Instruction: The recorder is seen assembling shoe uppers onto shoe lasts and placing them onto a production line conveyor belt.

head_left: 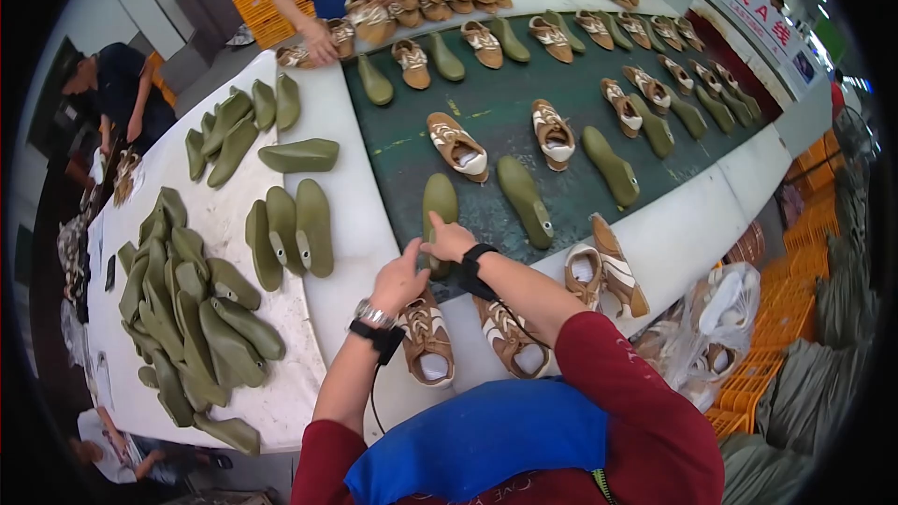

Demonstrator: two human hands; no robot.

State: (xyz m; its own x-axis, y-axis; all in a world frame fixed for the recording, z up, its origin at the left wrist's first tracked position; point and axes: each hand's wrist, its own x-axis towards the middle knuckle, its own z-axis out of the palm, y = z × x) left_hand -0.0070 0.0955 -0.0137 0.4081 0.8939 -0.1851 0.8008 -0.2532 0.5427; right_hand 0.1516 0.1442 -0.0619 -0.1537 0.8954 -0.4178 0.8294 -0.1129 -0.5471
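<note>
My right hand (450, 239) rests on the heel end of an olive green shoe last (439, 207) lying on the dark green conveyor belt (505, 112). My left hand (399, 278) hovers just left of it, fingers curled, above a brown and cream shoe (427, 340) on the white table edge. Whether the left hand touches the last is unclear. A second brown shoe (508, 337) lies under my right forearm. Two more shoes (603, 271) lie to the right.
Several green lasts (192, 318) are heaped on the white table (351, 215) at left, others (290, 229) in a row. Shoes and lasts alternate along the belt. Another person's hands (321, 42) work at the far end. Orange crates (767, 383) and bagged shoes (716, 327) stand at right.
</note>
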